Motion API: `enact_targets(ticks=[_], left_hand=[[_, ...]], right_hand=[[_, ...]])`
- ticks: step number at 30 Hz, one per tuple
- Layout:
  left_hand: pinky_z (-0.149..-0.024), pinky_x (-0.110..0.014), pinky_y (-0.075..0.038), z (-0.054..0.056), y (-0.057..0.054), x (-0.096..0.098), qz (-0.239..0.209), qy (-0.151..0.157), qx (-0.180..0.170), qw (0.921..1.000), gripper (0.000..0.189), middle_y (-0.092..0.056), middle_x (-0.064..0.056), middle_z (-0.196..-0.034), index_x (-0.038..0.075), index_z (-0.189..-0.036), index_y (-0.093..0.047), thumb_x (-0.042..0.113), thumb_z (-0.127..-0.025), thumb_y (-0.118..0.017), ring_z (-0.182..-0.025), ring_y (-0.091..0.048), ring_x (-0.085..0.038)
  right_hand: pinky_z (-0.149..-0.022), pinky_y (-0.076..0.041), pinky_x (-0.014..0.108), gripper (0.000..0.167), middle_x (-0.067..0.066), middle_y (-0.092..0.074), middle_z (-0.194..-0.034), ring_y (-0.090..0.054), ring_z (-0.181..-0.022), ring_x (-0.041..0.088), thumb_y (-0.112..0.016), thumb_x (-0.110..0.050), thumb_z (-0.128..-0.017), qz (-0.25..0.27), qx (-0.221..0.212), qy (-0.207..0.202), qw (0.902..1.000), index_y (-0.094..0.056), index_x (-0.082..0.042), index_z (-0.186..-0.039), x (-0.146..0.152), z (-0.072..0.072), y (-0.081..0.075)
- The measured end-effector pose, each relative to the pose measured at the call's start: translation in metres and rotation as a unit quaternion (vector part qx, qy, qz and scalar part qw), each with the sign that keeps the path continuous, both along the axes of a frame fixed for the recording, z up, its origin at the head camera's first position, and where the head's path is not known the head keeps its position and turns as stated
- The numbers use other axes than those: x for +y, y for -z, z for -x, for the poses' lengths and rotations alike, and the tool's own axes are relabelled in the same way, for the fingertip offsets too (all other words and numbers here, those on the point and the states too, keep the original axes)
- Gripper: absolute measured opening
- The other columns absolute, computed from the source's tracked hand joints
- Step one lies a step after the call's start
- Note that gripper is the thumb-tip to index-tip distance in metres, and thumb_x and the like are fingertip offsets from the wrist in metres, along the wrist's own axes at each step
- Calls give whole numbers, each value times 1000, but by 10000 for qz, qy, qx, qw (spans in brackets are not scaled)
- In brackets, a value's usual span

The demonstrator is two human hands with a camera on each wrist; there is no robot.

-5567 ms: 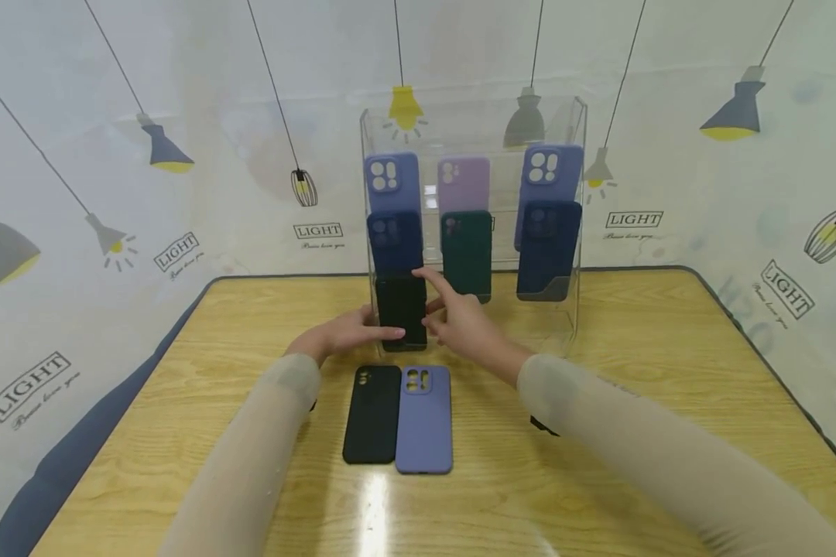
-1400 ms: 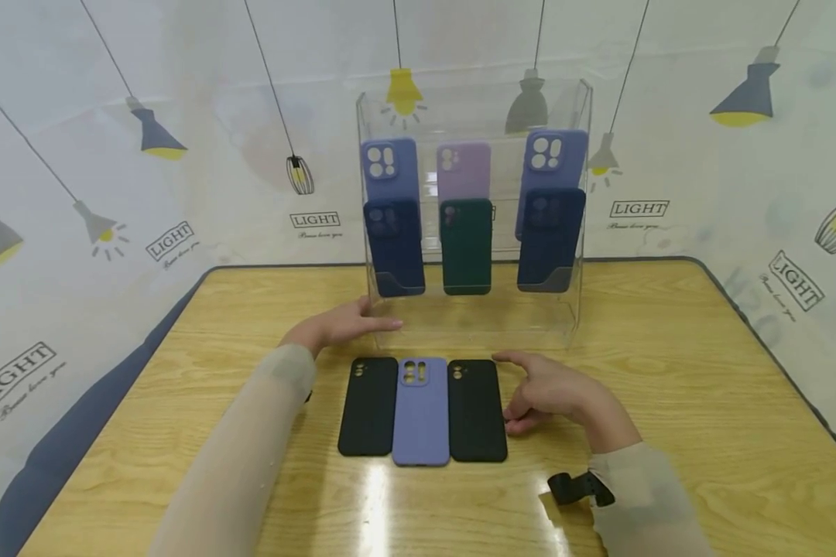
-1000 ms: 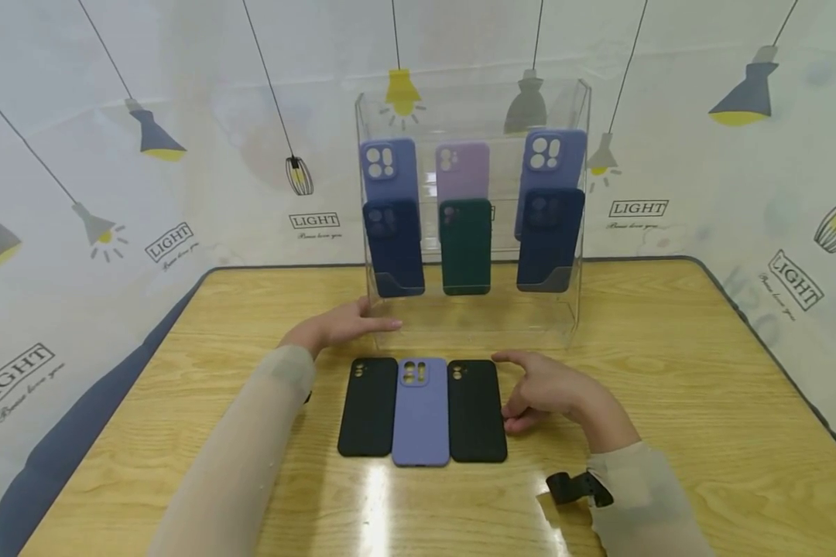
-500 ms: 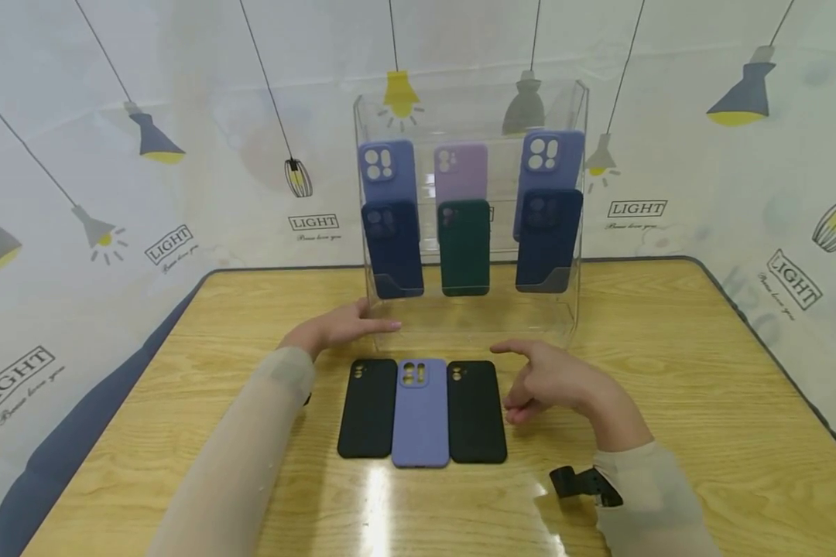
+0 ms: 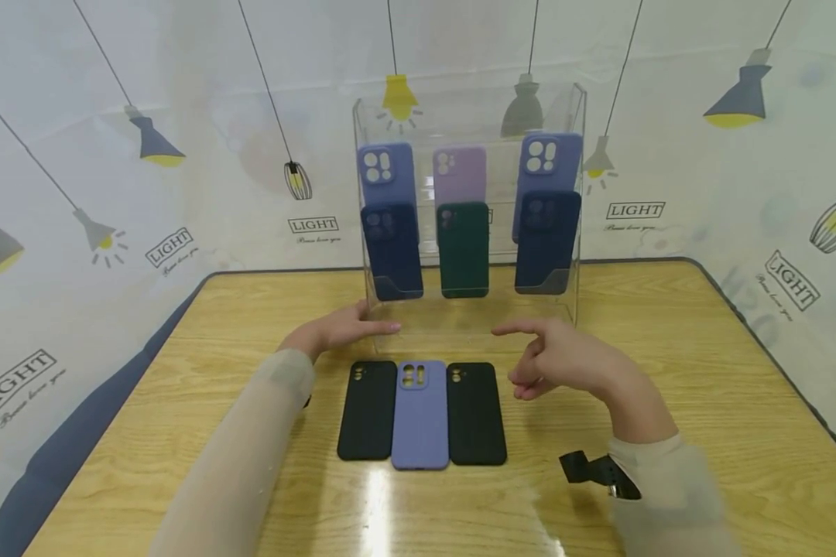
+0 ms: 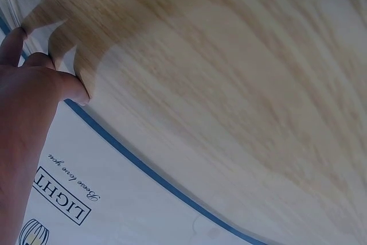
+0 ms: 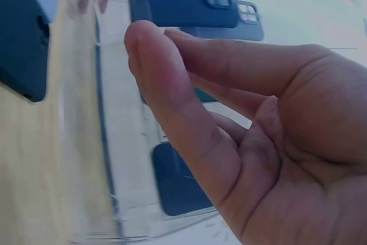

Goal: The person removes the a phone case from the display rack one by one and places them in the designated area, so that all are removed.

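Note:
My left hand [image 5: 337, 326] grips the lower left side of a clear acrylic display stand [image 5: 460, 338], thumb across its front and fingers at its side. In the left wrist view its fingertips [image 6: 80, 97] touch down near the stand's base. My right hand [image 5: 571, 357] is raised to the right of the phone cases, index finger pointing left, holding nothing. Flat in front of the stand lie a black phone case [image 5: 367, 414], a lavender phone case [image 5: 420, 429] and another black phone case [image 5: 477, 418], side by side, camera ends toward the stand.
On the stand's tiers lean lavender cases [image 5: 388, 186], a pink case [image 5: 460, 174], navy cases [image 5: 393, 259] and a green case [image 5: 464, 251]. Its lowest tier holds no case. A printed wall sheet [image 5: 216, 139] rises behind the wooden table [image 5: 251, 302].
A black case went from the stand's bottom left to the table, right of the lavender case. My right hand has since lifted off it, toward the stand. My left hand stayed put.

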State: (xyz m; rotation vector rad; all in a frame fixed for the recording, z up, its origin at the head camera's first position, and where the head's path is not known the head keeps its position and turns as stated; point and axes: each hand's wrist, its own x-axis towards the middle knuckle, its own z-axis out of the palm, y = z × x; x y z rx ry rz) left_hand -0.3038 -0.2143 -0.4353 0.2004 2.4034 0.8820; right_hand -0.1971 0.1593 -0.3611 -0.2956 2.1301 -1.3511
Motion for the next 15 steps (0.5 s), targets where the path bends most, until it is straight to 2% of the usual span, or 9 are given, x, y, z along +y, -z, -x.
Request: enact_targets(ticks=[9, 12, 15], left_hand=[[-135, -60, -13, -2, 0, -1, -61, -64, 14, 10000, 134, -4, -10, -182, 16, -173, -1, 90, -81, -64, -169, -4, -34], [-135, -59, -12, -2, -1, 1, -78, -90, -34, 9999, 135, -3, -10, -182, 15, -173, 0, 90, -81, -64, -169, -3, -33], [-135, -59, -12, -2, -2, 2, -71, -102, -47, 9999, 136, -3, -10, -182, 14, -173, 1, 90, -81, -64, -169, -4, -34]], right_hand=[[-79, -67, 37, 70, 13, -76, -99, -76, -80, 21, -66, 1, -99, -444, 559, 118, 9974, -39, -5, -164, 15, 19, -42], [-77, -67, 38, 69, 13, -78, -100, -77, -80, 21, -67, 0, -100, -726, 911, 142, 9931, -40, -3, -163, 23, 29, -56], [-76, -67, 39, 67, 14, -80, -103, -77, -80, 20, -70, -6, -101, -1142, 1309, 193, 9846, -42, -4, -162, 29, 40, -70]])
